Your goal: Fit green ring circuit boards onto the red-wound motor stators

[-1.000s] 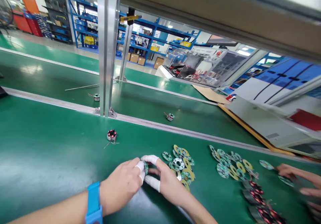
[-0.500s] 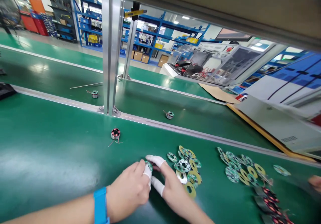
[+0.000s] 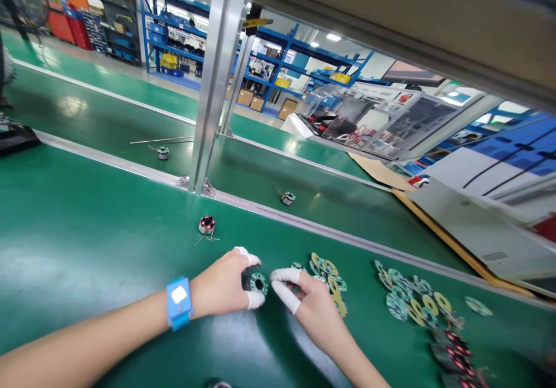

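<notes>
Left hand (image 3: 226,286) pinches ring board (image 3: 258,284) at its 3 o'clock; right hand (image 3: 315,313), fingers loosely open, just beyond.

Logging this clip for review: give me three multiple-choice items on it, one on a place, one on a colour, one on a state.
1. Where does the small round green circuit-board ring sit?
A. between both hands
B. on the far belt
C. on the blue shelving

2. What colour is the wristband on the left hand?
A. red
B. blue
C. yellow

3. How is the right hand?
A. open beside the ring
B. clenched around a tool
C. out of view

A: the ring lies between the fingertips.
B: the band is blue with a white patch.
A: its white-capped fingers grip nothing.
</notes>
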Demonstrator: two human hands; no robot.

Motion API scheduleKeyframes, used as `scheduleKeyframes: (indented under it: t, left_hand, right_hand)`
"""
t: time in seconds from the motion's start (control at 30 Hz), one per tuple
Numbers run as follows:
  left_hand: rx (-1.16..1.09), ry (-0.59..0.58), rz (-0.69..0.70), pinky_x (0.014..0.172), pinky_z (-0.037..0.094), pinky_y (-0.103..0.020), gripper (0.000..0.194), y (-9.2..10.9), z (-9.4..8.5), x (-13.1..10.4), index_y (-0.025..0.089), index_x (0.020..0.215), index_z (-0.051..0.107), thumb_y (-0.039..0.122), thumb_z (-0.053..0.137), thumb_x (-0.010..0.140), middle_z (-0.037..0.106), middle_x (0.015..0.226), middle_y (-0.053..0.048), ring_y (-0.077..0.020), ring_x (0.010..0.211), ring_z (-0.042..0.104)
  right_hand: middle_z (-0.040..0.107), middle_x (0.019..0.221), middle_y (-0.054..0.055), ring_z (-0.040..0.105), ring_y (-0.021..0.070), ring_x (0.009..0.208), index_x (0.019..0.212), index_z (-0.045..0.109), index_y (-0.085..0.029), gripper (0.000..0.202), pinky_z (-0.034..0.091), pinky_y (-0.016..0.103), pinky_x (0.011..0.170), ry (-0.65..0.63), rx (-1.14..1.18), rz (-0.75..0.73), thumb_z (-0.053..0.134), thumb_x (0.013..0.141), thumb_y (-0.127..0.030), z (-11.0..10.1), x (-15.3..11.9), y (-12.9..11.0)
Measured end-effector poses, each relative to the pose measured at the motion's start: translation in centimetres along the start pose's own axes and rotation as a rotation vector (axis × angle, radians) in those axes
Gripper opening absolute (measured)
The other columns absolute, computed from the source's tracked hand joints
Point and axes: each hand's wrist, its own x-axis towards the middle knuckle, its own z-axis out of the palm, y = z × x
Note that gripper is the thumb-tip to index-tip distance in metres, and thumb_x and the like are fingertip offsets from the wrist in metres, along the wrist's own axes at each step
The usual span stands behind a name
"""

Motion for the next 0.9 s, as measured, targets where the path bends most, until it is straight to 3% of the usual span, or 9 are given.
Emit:
scheduleKeyframes:
  t: [0.23,0.47,0.73,0.9]
  left_hand:
    - [0.169,0.032,0.098,0.072,0.042,-0.026,0.026,-0.5,1.6,0.0,0.018,0.090,0.064,0.034,0.071,0.070,0.058,0.086,-0.003,-0.0178,0.081,0.053]
    - [0.285,0.025,0.098,0.070,0.041,-0.026,0.028,-0.3,1.8,0.1,0.017,0.090,0.065,0.037,0.071,0.071,0.058,0.083,-0.003,-0.0185,0.079,0.054]
    - [0.255,0.052,0.098,0.070,0.041,-0.025,0.026,-0.4,2.1,-0.1,0.017,0.086,0.064,0.037,0.070,0.072,0.059,0.085,-0.003,-0.0176,0.079,0.054]
    - [0.254,0.027,0.104,0.068,0.042,-0.025,0.024,-0.2,1.6,0.6,0.017,0.083,0.065,0.036,0.071,0.070,0.060,0.083,-0.003,-0.0181,0.078,0.055]
  right_hand:
    - [0.060,0.059,0.002,0.053,0.0155,0.052,0.066,0.062,-0.019,0.018,0.043,0.027,0.052,0.102,-0.144,-0.074,0.053,0.078,-0.029,1.8,0.5,0.3]
    - [0.055,0.057,0.001,0.052,0.0143,0.050,0.066,0.060,-0.019,0.018,0.041,0.025,0.050,0.128,-0.311,-0.175,0.048,0.079,-0.022,1.8,0.2,-0.1]
    - [0.055,0.057,0.002,0.052,0.0153,0.052,0.066,0.059,-0.019,0.022,0.039,0.025,0.049,0.145,-0.399,-0.286,0.045,0.083,-0.023,2.3,0.2,0.8]
    - [0.062,0.063,0.003,0.056,0.0157,0.056,0.075,0.064,-0.018,0.024,0.043,0.024,0.053,0.210,-0.327,-0.296,0.045,0.086,-0.028,0.9,-0.2,0.6]
